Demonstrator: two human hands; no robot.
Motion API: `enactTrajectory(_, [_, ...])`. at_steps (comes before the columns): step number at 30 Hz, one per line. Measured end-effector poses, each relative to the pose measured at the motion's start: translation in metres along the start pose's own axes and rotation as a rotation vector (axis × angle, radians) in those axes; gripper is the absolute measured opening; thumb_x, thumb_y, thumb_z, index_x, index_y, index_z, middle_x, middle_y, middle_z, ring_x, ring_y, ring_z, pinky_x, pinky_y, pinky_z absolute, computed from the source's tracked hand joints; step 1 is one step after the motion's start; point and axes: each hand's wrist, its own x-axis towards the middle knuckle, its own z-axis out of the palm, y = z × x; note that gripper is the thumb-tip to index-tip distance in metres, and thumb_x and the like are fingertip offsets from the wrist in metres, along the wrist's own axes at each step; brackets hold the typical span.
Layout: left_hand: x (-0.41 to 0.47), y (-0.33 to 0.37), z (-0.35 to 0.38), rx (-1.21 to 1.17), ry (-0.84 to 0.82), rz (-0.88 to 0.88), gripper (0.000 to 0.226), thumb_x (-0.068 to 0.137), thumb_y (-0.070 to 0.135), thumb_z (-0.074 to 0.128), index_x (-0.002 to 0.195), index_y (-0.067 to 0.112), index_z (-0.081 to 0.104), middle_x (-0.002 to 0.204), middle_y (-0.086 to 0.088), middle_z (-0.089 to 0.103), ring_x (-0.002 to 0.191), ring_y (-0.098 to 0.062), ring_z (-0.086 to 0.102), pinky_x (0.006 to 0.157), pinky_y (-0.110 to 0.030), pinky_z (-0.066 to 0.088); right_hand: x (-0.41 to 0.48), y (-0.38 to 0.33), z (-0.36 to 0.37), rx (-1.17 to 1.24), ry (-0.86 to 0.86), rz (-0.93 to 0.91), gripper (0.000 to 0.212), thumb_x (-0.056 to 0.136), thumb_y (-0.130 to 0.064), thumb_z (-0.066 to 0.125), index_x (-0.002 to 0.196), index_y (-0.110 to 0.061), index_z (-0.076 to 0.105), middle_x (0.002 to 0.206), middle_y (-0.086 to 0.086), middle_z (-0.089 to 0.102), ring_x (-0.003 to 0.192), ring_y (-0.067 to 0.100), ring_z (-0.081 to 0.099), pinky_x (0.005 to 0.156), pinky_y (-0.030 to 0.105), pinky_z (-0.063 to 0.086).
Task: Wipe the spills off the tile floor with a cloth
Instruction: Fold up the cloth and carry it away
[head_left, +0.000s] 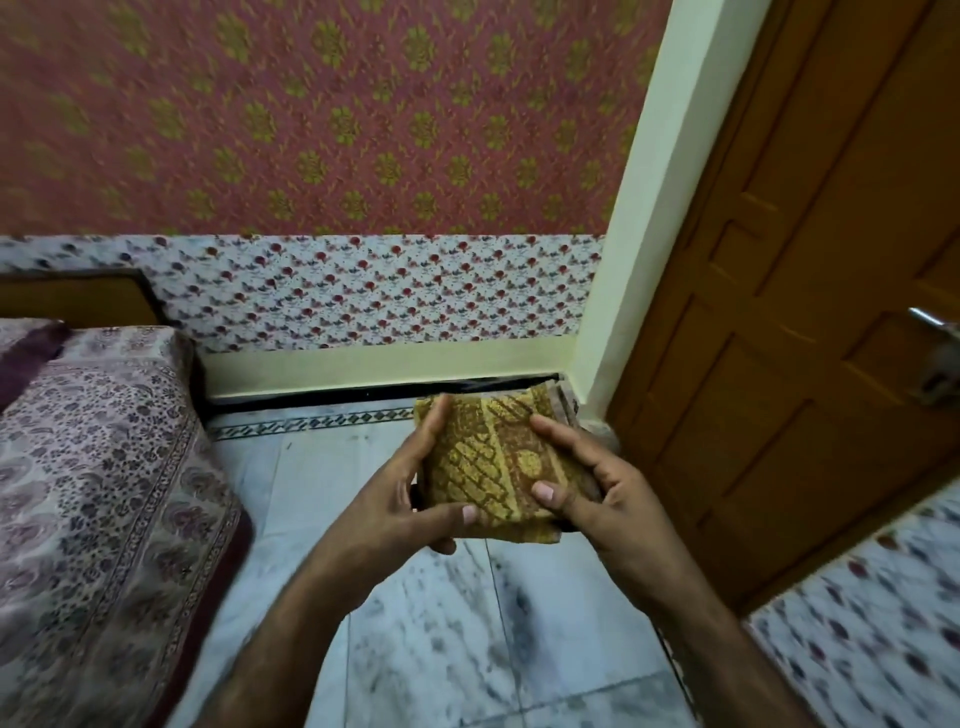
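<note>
1. The folded yellow-and-brown patterned cloth (488, 457) is held up in the air, above the grey-veined white tile floor (441, 649).
2. The left hand (410, 499) has its grip closed on the cloth's left edge, thumb on top.
3. The right hand (587, 493) grips the right edge likewise.
4. A bed with a paisley-print cover (93, 467) sits to the left, and a brown panelled wooden door (779, 312) stands to the right.

A folded yellow patterned cloth (493, 462) is held up above the marbled tile floor (452, 639). The left hand (405, 493) grips its left edge, thumb on top near the lower corner. The right hand (587, 488) grips its right edge, thumb pressed on the cloth. A bed (98, 467) with a printed cover stands at the left; a wooden door (810, 291) stands at the right.
</note>
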Motion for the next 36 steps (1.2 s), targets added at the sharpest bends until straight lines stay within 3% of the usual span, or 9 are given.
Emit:
enactTrajectory(3, [-0.047, -0.007, 0.03, -0.007, 0.017, -0.006, 0.097, 0.073, 0.013, 0.075, 0.151, 0.051, 0.031, 0.147, 0.024, 0.04, 0.086, -0.008, 0.067, 0.063, -0.029, 0.054, -0.056, 0.0, -0.009, 0.006, -0.067, 0.032, 0.069, 0.084, 0.003, 0.079, 0.139, -0.035, 0.063, 0.151, -0.008, 0.054, 0.13, 0.011, 0.061, 0.093, 0.029, 0.058])
enactTrajectory(6, [-0.091, -0.013, 0.059, 0.002, 0.028, 0.008, 0.098, 0.072, 0.013, 0.075, 0.152, 0.049, 0.031, 0.146, 0.023, 0.042, 0.084, -0.009, 0.066, 0.061, -0.028, 0.054, -0.109, -0.004, -0.018, -0.035, -0.123, 0.014, 0.076, 0.082, 0.007, 0.077, 0.144, -0.032, 0.055, 0.151, -0.014, 0.05, 0.128, -0.001, 0.059, 0.095, 0.021, 0.054])
enactTrajectory(10, [-0.165, -0.029, 0.113, 0.012, 0.027, 0.015, 0.099, 0.073, 0.012, 0.077, 0.153, 0.048, 0.031, 0.149, 0.026, 0.041, 0.087, -0.009, 0.066, 0.061, -0.029, 0.055, -0.199, -0.003, -0.035, -0.107, -0.154, 0.018, 0.08, 0.078, -0.004, 0.081, 0.147, -0.031, 0.052, 0.153, -0.017, 0.047, 0.132, -0.006, 0.054, 0.1, 0.018, 0.051])
enactTrajectory(17, [-0.281, -0.031, 0.194, 0.008, -0.001, -0.004, 0.103, 0.07, 0.013, 0.079, 0.155, 0.044, 0.028, 0.146, 0.027, 0.041, 0.085, -0.012, 0.066, 0.062, -0.031, 0.056, -0.347, -0.014, -0.052, -0.105, -0.105, 0.03, 0.08, 0.082, 0.004, 0.079, 0.148, -0.034, 0.052, 0.151, -0.017, 0.052, 0.135, 0.003, 0.055, 0.104, 0.024, 0.052])
enactTrajectory(20, [-0.323, -0.034, 0.218, 0.003, -0.041, -0.015, 0.101, 0.072, 0.013, 0.08, 0.15, 0.053, 0.029, 0.147, 0.027, 0.039, 0.086, -0.015, 0.068, 0.064, -0.033, 0.057, -0.402, -0.017, -0.053, -0.093, -0.072, 0.038, 0.08, 0.083, 0.006, 0.077, 0.146, -0.036, 0.053, 0.151, -0.019, 0.052, 0.135, 0.005, 0.056, 0.104, 0.029, 0.053])
enactTrajectory(27, [-0.421, -0.049, 0.258, 0.0, -0.111, -0.065, 0.102, 0.072, 0.016, 0.081, 0.149, 0.057, 0.029, 0.148, 0.031, 0.038, 0.102, -0.014, 0.07, 0.067, -0.031, 0.056, -0.525, -0.014, -0.036, -0.11, 0.015, 0.049, 0.08, 0.084, 0.011, 0.074, 0.147, -0.032, 0.052, 0.144, -0.027, 0.054, 0.128, -0.005, 0.057, 0.096, 0.02, 0.054])
enactTrajectory(31, [-0.487, -0.061, 0.279, 0.006, -0.133, -0.07, 0.106, 0.076, 0.015, 0.084, 0.152, 0.056, 0.023, 0.148, 0.036, 0.036, 0.114, -0.015, 0.066, 0.068, -0.03, 0.056, -0.595, -0.014, -0.018, -0.142, 0.051, 0.054, 0.081, 0.085, 0.015, 0.072, 0.146, -0.035, 0.051, 0.152, -0.019, 0.048, 0.131, -0.005, 0.054, 0.098, 0.02, 0.053])
enactTrajectory(36, [-0.554, -0.067, 0.303, 0.012, -0.163, -0.093, 0.106, 0.072, 0.021, 0.08, 0.151, 0.06, 0.022, 0.152, 0.034, 0.031, 0.113, -0.016, 0.065, 0.068, -0.03, 0.057, -0.672, -0.014, -0.005, -0.091, 0.083, 0.088, 0.086, 0.082, 0.018, 0.071, 0.149, -0.032, 0.049, 0.157, -0.012, 0.045, 0.136, 0.001, 0.052, 0.101, 0.023, 0.053])
